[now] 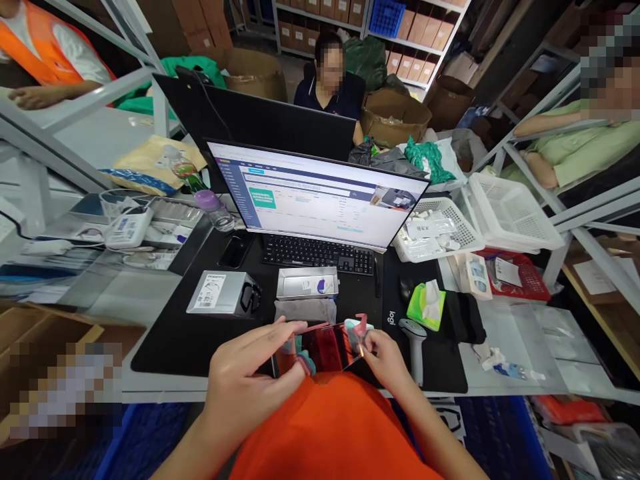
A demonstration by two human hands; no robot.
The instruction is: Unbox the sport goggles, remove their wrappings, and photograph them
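Observation:
My left hand (253,380) grips the left edge of a glossy dark phone (327,347) that reflects my orange vest, fingers curled over its top. My right hand (383,360) pinches a small piece at the phone's right corner, too small to name, beside a pink tab (361,322). Both hands hover over the near edge of a black desk mat (190,340). Just beyond lie a folded grey cloth (306,310) and an open silver box (307,283).
A monitor (315,195) and keyboard (318,253) stand behind. A grey boxed item (223,293) lies left, a barcode scanner (415,343) and green tissue pack (427,305) right. White baskets (515,213) and a red tray (515,277) sit further right. Other people sit opposite and at the sides.

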